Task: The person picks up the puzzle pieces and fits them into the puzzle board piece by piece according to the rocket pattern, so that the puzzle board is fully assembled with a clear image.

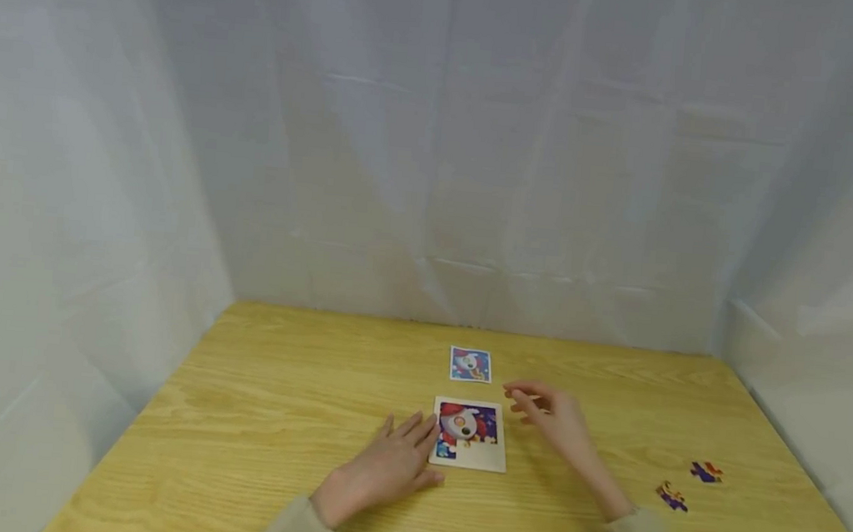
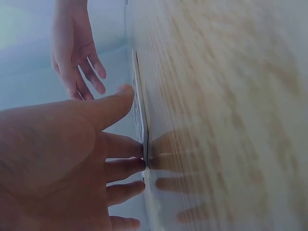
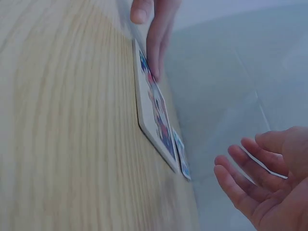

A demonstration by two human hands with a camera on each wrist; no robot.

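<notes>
A small puzzle board [image 1: 470, 436] with a partly built cartoon picture lies on the wooden table [image 1: 265, 404]. My left hand [image 1: 388, 463] lies flat beside it, straight fingertips touching its left edge [image 2: 143, 144]. My right hand [image 1: 546, 413] hovers just right of the board, fingers relaxed and loosely bent, holding nothing [image 3: 260, 178]. A small reference picture card [image 1: 470, 365] lies behind the board. Two loose puzzle pieces [image 1: 706, 472] [image 1: 672, 496] lie far to the right.
White fabric walls [image 1: 435, 158] close in the table at the back and both sides. The board [image 3: 154, 110] and card edge [image 3: 182, 161] show edge-on in the right wrist view.
</notes>
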